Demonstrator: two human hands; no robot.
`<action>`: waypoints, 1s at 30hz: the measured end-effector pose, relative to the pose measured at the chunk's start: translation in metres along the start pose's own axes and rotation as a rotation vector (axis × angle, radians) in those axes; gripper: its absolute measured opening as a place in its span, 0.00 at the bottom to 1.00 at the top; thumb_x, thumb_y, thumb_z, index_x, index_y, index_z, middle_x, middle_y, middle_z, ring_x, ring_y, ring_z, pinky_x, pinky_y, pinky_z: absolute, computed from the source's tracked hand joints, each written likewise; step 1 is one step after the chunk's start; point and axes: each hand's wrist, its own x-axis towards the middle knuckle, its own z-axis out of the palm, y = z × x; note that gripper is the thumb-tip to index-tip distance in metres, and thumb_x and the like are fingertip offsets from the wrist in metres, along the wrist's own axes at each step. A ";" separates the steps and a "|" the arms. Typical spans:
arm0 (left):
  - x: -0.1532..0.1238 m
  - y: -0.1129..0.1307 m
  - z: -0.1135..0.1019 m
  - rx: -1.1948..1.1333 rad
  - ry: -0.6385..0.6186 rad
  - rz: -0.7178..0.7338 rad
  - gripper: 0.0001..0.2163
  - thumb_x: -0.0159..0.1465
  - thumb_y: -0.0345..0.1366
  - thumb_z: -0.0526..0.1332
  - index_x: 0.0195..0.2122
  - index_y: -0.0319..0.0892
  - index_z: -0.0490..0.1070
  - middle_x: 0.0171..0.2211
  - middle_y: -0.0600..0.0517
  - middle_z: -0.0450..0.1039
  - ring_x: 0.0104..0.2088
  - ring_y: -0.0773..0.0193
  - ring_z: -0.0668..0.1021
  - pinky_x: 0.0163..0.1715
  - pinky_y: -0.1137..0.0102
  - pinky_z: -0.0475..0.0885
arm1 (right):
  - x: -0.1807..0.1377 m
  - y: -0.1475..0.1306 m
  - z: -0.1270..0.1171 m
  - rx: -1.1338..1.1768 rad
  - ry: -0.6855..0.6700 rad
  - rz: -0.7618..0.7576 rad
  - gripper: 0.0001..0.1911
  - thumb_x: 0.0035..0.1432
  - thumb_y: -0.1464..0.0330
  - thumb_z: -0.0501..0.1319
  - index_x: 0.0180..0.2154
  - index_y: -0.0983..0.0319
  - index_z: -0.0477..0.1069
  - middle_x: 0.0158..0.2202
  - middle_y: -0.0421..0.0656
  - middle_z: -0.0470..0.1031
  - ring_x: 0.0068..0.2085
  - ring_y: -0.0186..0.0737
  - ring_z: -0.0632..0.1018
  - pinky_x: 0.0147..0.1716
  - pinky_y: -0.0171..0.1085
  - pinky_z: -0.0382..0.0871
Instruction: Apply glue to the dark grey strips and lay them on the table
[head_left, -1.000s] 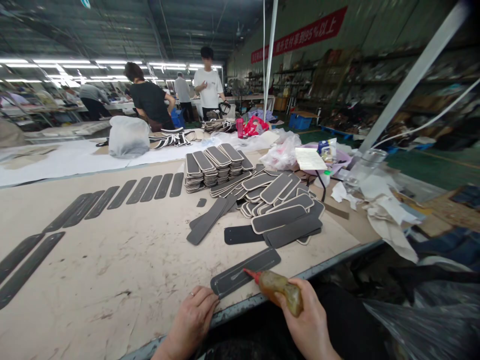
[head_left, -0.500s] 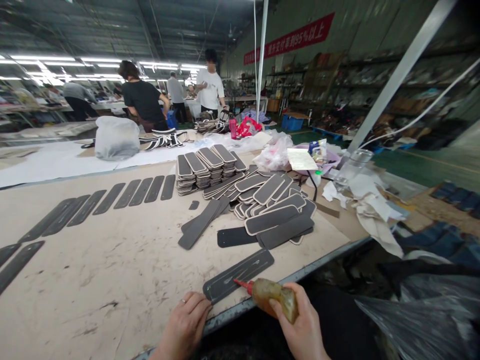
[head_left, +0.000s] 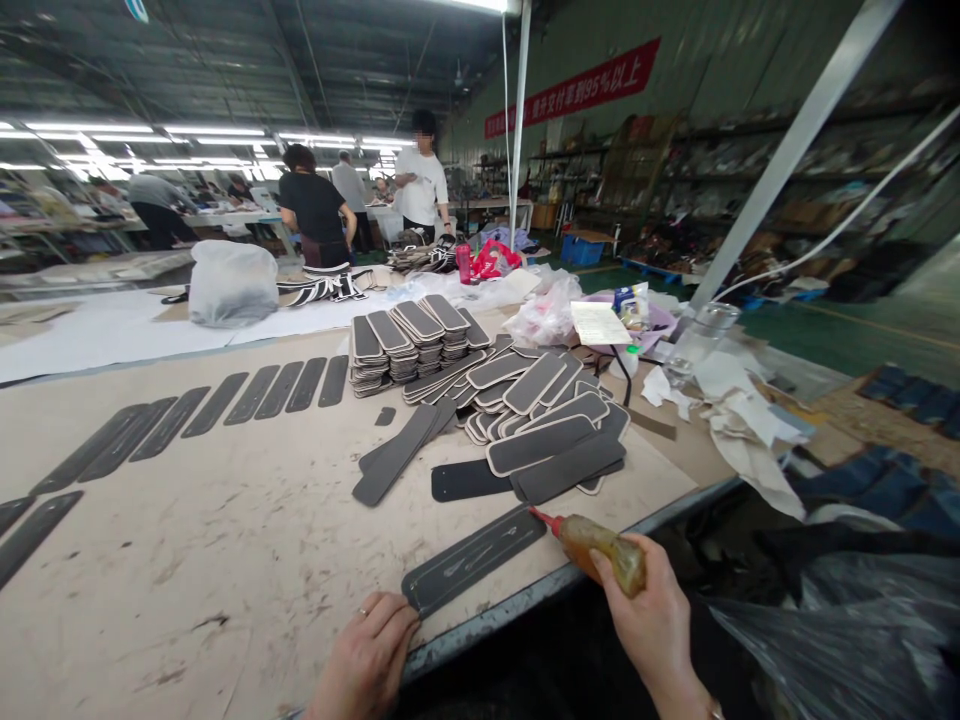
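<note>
In my right hand (head_left: 651,600) is a glue bottle (head_left: 604,550), yellowish and see-through with a red nozzle. My fingers are wrapped round it, and its tip touches the far right end of a dark grey rounded strip (head_left: 480,560). Shiny glue lines run along the strip's face. My left hand (head_left: 371,640), with a ring on one finger, is closed at the strip's near left end and grips its corner against the table edge. Further off lies a loose heap of similar grey pieces with pale rims (head_left: 540,400).
Several grey strips (head_left: 240,395) with glue lines lie in a row on the left. Neat stacks (head_left: 412,340) of pieces stand behind the heap. A plastic bag (head_left: 232,283), a metal post (head_left: 520,130) and paper scraps (head_left: 739,400) surround the table. Co-workers (head_left: 319,205) stand beyond.
My right hand has moved the glue bottle rightward and away along the strip, from its middle to its far end. My left hand stays nearly in place. A distant co-worker has shifted right.
</note>
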 end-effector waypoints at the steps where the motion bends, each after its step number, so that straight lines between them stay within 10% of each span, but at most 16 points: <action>1: 0.000 0.000 0.000 0.000 -0.002 -0.004 0.09 0.68 0.26 0.51 0.40 0.42 0.70 0.36 0.49 0.71 0.37 0.61 0.73 0.40 0.65 0.72 | 0.000 0.000 0.001 -0.001 -0.001 -0.003 0.24 0.60 0.47 0.58 0.44 0.61 0.66 0.38 0.45 0.72 0.37 0.46 0.75 0.37 0.41 0.70; 30: 0.001 0.004 -0.002 0.038 -0.049 -0.057 0.11 0.67 0.24 0.49 0.37 0.43 0.68 0.34 0.49 0.70 0.36 0.60 0.71 0.39 0.64 0.71 | -0.020 -0.002 -0.016 -0.003 -0.075 0.310 0.33 0.47 0.37 0.58 0.43 0.56 0.67 0.36 0.45 0.74 0.36 0.54 0.77 0.32 0.48 0.74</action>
